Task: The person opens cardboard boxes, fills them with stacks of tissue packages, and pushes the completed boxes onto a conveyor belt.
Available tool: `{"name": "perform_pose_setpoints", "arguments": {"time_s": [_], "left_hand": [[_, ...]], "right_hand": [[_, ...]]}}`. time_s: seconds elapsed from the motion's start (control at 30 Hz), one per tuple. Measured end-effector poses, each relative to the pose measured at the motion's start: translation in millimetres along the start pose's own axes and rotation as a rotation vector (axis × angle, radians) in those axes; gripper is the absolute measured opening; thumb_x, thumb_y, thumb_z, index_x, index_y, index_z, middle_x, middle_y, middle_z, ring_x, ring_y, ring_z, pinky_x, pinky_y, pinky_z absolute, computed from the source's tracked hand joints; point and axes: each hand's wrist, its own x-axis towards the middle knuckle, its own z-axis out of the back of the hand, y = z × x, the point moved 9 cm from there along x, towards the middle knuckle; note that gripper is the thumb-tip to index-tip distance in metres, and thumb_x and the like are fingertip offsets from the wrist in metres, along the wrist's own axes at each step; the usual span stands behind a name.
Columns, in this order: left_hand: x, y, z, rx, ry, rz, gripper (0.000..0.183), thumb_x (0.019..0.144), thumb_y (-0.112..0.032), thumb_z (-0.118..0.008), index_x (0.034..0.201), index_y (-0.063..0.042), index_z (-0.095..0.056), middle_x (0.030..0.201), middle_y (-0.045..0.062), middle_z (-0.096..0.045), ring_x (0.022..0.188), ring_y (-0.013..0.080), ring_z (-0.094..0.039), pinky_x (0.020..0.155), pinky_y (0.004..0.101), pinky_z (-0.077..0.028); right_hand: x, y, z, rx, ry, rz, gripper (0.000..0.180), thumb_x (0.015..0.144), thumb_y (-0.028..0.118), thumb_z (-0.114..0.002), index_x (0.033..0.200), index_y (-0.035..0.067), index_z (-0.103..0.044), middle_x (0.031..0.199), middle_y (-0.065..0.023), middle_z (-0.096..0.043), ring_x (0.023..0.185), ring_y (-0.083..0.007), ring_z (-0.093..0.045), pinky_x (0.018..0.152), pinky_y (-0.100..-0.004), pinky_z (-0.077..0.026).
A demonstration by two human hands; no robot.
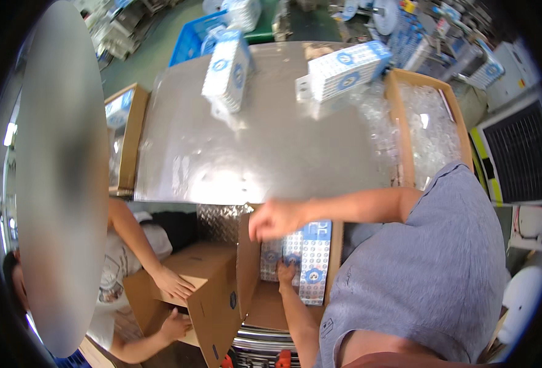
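An open cardboard box [254, 290] stands before me, with several white and blue printed cartons [315, 271] side by side inside. My left hand [286, 272] reaches into this box and touches the cartons near their middle; whether its fingers grip one is unclear. Above the far end of the same box, my right hand [275, 221] is blurred, its fingers loosely bent and apart, with nothing visible in it. It hides part of the cartons' upper ends.
A co-worker's hands [174, 281] touch another open cardboard box [215, 294] on the left. Two printed bundles [227, 73] [349, 69] lie on the metal table [261, 138]. Clear plastic packaging fills a box [406, 133] at right. A large blurred object [64, 184] blocks the left edge.
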Motion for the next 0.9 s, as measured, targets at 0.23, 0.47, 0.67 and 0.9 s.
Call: {"name": "perform_pose_setpoints", "arguments": {"time_s": [0.23,0.47,0.67,0.9], "left_hand": [[8.1,1.3,17.5,-0.082,-0.061,-0.063,0.04,0.09,-0.027,-0.061,0.117,0.002,-0.065,0.12,0.022,-0.065,0.113,0.0358,-0.062,0.095,0.0406,-0.049],[-13.7,-32.9,37.6,-0.106,-0.185,-0.14,0.031,0.088,-0.018,-0.065,0.111,0.002,-0.068,0.106,0.02,-0.071,0.102,0.0306,-0.068,0.089,0.0368,-0.052],[-45.4,-57.7,60.0,-0.05,-0.296,-0.232,0.026,0.087,-0.019,-0.066,0.104,0.0,-0.071,0.1,0.018,-0.073,0.094,0.0254,-0.071,0.082,0.0353,-0.054],[-66.7,-86.7,77.5,-0.013,-0.352,-0.239,0.023,0.088,-0.018,-0.064,0.103,-0.003,-0.072,0.089,0.015,-0.073,0.086,0.0245,-0.072,0.076,0.0338,-0.055]], "right_hand": [[-258.0,-162.6,337.3,-0.932,-1.079,-0.5,0.058,0.07,0.004,-0.067,0.127,0.014,-0.06,0.134,-0.0172,-0.051,0.129,-0.0393,-0.042,0.107,-0.0448,-0.038],[-331.9,-268.3,460.1,-0.929,-0.917,-1.012,0.061,0.078,0.013,-0.069,0.133,-0.003,-0.049,0.146,-0.0239,-0.041,0.136,-0.0421,-0.037,0.113,-0.0455,-0.033],[-281.6,-240.9,425.3,-0.99,-0.784,-0.881,0.038,0.085,0.013,-0.065,0.122,0.004,-0.06,0.124,-0.0205,-0.057,0.116,-0.0422,-0.052,0.101,-0.0461,-0.043],[-296.6,-209.0,447.4,-0.925,-0.853,-0.696,0.037,0.081,0.0,-0.067,0.117,0.004,-0.064,0.123,-0.0209,-0.056,0.112,-0.0405,-0.055,0.095,-0.0457,-0.047]]}}
